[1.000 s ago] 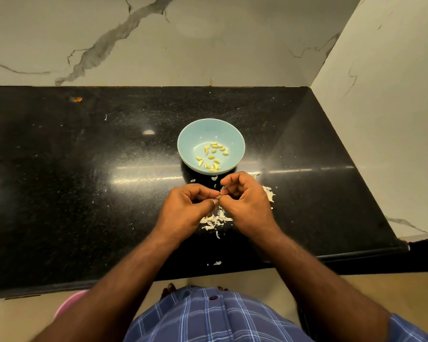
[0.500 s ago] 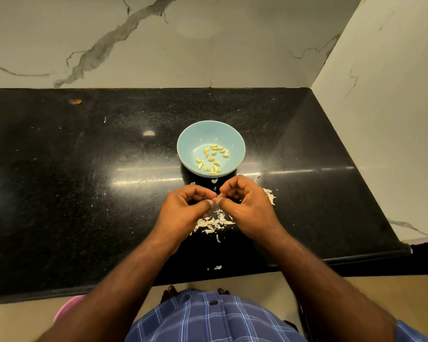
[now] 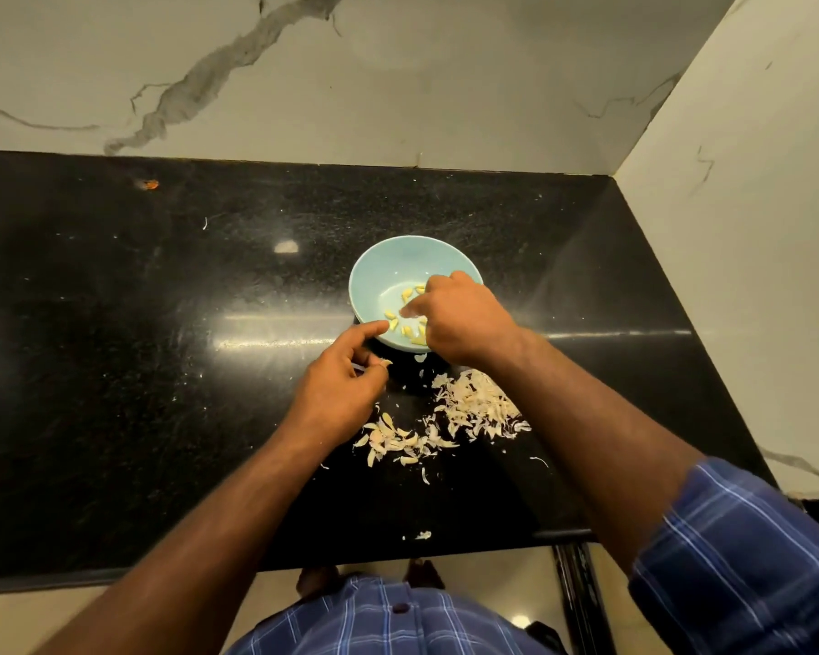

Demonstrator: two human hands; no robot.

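We see the right hand (image 3: pixel 464 319) over the near right part of a pale blue bowl (image 3: pixel 374 262), back upward, its fingers bent down into the bowl. The tips of its thumb and forefinger come close together just above the yellow peeled cloves (image 3: pixel 391 315) on the bowl's floor. We cannot tell whether they grip a clove or hold nothing.

The left hand (image 3: pixel 341 390) sits just beside the bowl's near left rim. Its forefinger points out toward the rim, while the thumb and the curled fingers pinch a small pale scrap of skin (image 3: pixel 385 363).

The bowl stands on a black stone counter (image 3: pixel 162 371). A heap of peelings (image 3: pixel 474 404) lies on the counter on the near side of the bowl, under and between the two forearms. A white veined wall (image 3: pixel 398 87) backs the counter, and a small orange speck (image 3: pixel 150 184) lies far off to the left.
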